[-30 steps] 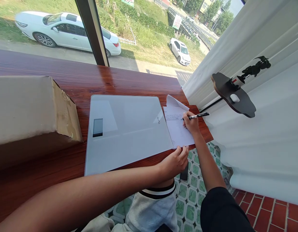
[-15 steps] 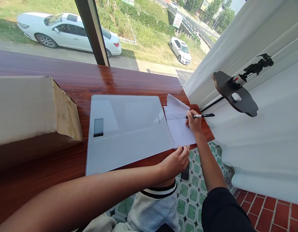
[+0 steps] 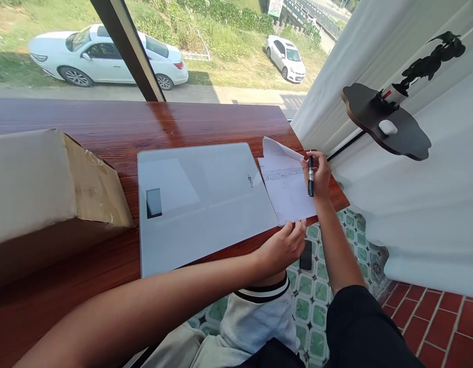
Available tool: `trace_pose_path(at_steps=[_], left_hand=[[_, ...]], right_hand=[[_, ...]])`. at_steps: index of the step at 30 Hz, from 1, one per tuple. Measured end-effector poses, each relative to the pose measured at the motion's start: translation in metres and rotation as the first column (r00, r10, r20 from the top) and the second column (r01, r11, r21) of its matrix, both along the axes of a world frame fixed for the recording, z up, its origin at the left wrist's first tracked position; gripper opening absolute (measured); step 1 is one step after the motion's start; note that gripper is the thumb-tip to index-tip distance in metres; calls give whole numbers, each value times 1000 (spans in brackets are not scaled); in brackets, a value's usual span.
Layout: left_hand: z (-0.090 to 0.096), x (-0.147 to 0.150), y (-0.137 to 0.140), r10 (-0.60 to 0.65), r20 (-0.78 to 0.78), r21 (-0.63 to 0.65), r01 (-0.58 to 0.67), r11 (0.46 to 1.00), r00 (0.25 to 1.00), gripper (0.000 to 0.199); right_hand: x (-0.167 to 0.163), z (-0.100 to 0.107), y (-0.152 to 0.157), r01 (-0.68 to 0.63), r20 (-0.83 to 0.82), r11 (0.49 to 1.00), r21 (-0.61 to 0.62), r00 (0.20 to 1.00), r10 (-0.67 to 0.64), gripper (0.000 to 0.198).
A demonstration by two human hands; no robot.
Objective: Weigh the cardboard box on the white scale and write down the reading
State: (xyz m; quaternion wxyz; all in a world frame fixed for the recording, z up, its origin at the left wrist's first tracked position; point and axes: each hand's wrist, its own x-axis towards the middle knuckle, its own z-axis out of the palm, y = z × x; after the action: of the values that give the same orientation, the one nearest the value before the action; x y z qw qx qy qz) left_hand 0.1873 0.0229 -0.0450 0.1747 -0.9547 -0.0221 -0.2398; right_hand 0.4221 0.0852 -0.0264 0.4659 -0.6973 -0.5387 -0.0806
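Note:
A white sheet of paper [image 3: 287, 191] with lines of small writing at its top lies at the right end of the wooden counter [image 3: 152, 125]. My right hand [image 3: 318, 176] rests on the sheet's right edge and holds a black pen [image 3: 310, 175] upright, its tip off the paper. My left hand [image 3: 283, 246] pinches the sheet's near corner at the counter's front edge. A flat white glass scale [image 3: 200, 199] with a small dark display lies just left of the paper.
A large cardboard box [image 3: 48, 179] stands on the counter at the left. A dark wall shelf [image 3: 385, 128] with a small plant juts out at the right. A black phone [image 3: 306, 254] lies on the green tiled floor below. White curtain hangs to the right.
My right hand has lifted the pen from writing and turned it upright. The view has tilted slightly; my left hand stays on the paper's corner.

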Motion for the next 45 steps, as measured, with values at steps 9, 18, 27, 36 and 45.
trace_pose_path(at_steps=[9,18,27,36,45], left_hand=[[8,-5,6,-29,-15,3,29,1000,999,34],[6,-8,9,-54,-69,9,55,998,996,28],[10,-12,12,-89,-85,26,91,995,992,24],[18,-22,14,-149,-167,134,172,976,975,31],[58,-83,37,-270,-300,137,321,937,915,35]], right_hand=[[-5,0,2,-157,84,965,-212,980,178,35],[-16,2,2,-87,126,919,-386,981,145,25],[-18,-1,6,-56,121,879,-473,984,127,19],[-14,-12,9,-47,190,883,-466,970,152,45],[-9,-24,11,-33,248,925,-379,959,136,48]])
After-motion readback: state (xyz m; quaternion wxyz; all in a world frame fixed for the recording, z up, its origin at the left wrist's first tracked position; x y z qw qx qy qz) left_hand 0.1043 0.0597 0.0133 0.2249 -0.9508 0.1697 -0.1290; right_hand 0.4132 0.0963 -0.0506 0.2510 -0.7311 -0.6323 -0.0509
